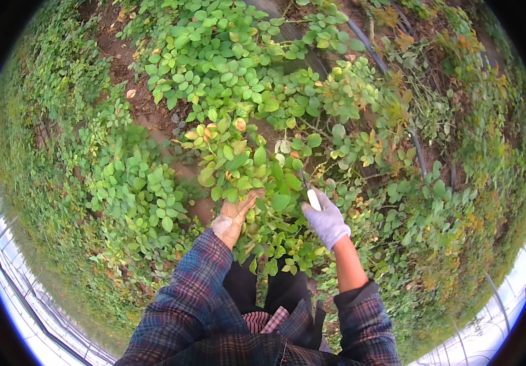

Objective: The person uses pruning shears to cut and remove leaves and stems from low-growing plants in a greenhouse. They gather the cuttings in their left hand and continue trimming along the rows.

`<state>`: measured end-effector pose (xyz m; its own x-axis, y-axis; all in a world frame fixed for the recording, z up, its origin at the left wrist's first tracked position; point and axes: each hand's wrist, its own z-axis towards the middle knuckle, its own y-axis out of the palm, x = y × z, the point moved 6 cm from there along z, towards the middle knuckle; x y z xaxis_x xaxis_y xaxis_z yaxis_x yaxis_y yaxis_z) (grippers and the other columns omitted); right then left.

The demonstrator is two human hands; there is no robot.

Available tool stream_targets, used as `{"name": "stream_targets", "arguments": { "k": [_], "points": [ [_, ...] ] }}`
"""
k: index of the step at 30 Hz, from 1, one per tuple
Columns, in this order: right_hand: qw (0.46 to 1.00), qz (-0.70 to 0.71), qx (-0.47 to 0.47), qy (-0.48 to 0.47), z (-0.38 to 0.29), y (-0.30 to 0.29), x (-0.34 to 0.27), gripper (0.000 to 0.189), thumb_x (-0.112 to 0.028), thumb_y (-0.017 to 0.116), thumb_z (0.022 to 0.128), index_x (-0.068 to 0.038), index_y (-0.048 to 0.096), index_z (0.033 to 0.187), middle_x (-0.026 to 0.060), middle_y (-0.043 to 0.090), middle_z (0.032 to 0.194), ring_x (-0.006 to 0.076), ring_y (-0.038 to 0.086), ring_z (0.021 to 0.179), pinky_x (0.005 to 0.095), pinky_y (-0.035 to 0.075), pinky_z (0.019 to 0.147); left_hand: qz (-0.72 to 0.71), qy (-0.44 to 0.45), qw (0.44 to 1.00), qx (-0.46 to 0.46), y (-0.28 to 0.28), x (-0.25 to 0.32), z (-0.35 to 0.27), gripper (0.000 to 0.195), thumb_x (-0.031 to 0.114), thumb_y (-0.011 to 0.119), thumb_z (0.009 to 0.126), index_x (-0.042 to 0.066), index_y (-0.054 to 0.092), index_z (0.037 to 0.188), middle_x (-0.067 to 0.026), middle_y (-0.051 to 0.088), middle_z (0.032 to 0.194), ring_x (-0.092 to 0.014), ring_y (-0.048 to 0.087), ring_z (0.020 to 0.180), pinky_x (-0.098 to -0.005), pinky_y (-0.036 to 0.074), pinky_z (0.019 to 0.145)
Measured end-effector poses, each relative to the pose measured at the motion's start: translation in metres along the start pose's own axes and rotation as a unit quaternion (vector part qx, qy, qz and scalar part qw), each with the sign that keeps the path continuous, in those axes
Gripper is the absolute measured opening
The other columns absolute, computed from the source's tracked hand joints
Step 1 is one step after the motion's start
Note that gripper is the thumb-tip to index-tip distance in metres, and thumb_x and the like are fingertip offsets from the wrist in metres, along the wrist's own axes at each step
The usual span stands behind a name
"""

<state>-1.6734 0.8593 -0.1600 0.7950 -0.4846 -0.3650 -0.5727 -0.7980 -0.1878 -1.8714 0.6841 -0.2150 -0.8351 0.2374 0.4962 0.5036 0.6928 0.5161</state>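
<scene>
My right hand [329,222], in a pale lavender-grey knit glove, is closed around the white handle of a hand tool [313,200]. The tool's thin dark metal end points up and away into the leaves; whether it is a knife or shears I cannot tell. To its left, my left hand [237,215], in a worn tan glove, reaches into a leafy rose-like bush [244,164]. Leaves hide part of its fingers, so any stem in its grip cannot be made out. Some leaf tips on the bush are yellow or reddish.
A dark irrigation hose [368,43] runs through the foliage at the upper right. Bare brown soil [146,103] with dry leaves shows at the upper left. More bushes [139,178] crowd both sides. Cut or drooping stems [432,107] lie at right.
</scene>
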Motion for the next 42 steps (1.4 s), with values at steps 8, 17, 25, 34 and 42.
{"name": "stream_targets", "arguments": {
  "k": [8, 17, 25, 34, 42],
  "points": [
    [0.989, -0.041, -0.140, -0.019, 0.079, 0.007, -0.016, 0.061, -0.033, 0.065, 0.086, -0.009, 0.054, 0.141, 0.0085, 0.068, 0.102, 0.0184, 0.060, 0.079, 0.0321, 0.049, 0.070, 0.129, 0.034, 0.990, -0.049, 0.026, 0.002, 0.003, 0.039, 0.007, 0.035, 0.102, 0.000, 0.050, 0.138, -0.0184, 0.054, 0.140, -0.027, 0.047, 0.135, -0.0420, 0.036, 0.117],
    [0.993, -0.057, -0.086, -0.061, -0.004, -0.026, 0.031, 0.061, -0.033, 0.068, 0.084, -0.013, 0.054, 0.140, 0.0094, 0.068, 0.096, 0.0189, 0.063, 0.079, 0.0317, 0.052, 0.075, 0.424, 0.142, 0.893, 0.048, 0.025, 0.065, -0.111, 0.046, 0.020, 0.045, 0.100, -0.002, 0.047, 0.141, -0.0201, 0.054, 0.140, -0.031, 0.046, 0.135, -0.0448, 0.033, 0.117],
    [0.955, 0.292, 0.061, 0.013, -0.072, -0.103, 0.088, 0.061, -0.012, 0.069, 0.087, -0.016, 0.047, 0.144, -0.0003, 0.053, 0.077, 0.0109, 0.046, 0.053, 0.0288, 0.039, 0.046, 0.828, 0.219, 0.474, 0.201, -0.020, 0.165, -0.251, 0.075, 0.015, 0.075, 0.080, 0.009, 0.041, 0.147, -0.0145, 0.042, 0.152, -0.036, 0.045, 0.132, -0.0469, 0.035, 0.112],
    [0.993, -0.045, 0.044, -0.101, -0.061, -0.062, -0.020, 0.064, -0.034, 0.068, 0.084, -0.016, 0.052, 0.143, 0.0166, 0.069, 0.107, 0.0265, 0.065, 0.089, 0.0346, 0.051, 0.084, 0.258, 0.251, 0.911, 0.202, -0.017, 0.174, -0.124, 0.036, 0.015, 0.044, 0.102, 0.002, 0.060, 0.132, -0.0126, 0.056, 0.141, -0.023, 0.049, 0.132, -0.0348, 0.036, 0.113],
    [0.981, -0.074, 0.023, -0.179, 0.020, 0.043, -0.126, 0.061, -0.042, 0.061, 0.088, -0.016, 0.049, 0.142, 0.0211, 0.065, 0.122, 0.0406, 0.061, 0.112, 0.0418, 0.047, 0.096, 0.690, -0.004, 0.707, 0.157, -0.039, 0.148, 0.008, 0.040, 0.023, 0.035, 0.107, 0.008, 0.051, 0.140, -0.0080, 0.059, 0.134, -0.023, 0.053, 0.125, -0.0326, 0.037, 0.106]
  ]
}}
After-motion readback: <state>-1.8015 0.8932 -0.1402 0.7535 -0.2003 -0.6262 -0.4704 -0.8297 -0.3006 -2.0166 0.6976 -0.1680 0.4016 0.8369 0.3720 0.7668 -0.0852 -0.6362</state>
